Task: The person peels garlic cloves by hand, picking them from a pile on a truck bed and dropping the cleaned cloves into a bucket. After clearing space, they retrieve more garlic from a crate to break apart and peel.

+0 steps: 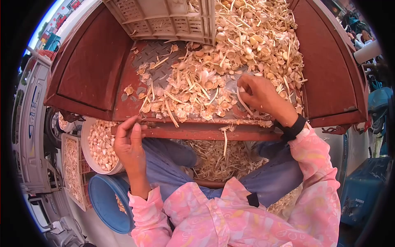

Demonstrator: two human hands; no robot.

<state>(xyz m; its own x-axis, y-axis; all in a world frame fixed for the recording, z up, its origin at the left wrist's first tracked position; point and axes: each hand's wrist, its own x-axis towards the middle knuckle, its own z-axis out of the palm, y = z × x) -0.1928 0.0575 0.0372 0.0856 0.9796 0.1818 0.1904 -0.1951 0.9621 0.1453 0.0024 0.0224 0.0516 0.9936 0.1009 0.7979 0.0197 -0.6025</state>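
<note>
My right hand [263,95] is over the red truck bed with its fingers curled closed. A pale, curved garlic stalk [245,103] shows at its fingertips. Under and around that hand lie garlic cloves and dry skins [263,45], heaped up towards the back right. My left hand [131,142] is by the front lip of the bed [197,132], thumb and fingers loosely bent and apart, with nothing visible in them. Right beside it stands a white bucket [86,138] full of garlic cloves [103,144].
A plastic crate [164,20] tilts over the heap at the back. Red side panels [88,61] flank the bed. On the left are a blue bucket [96,197] and a crate of garlic pieces [73,164]. Stalks and skins [222,160] cover the ground between my legs.
</note>
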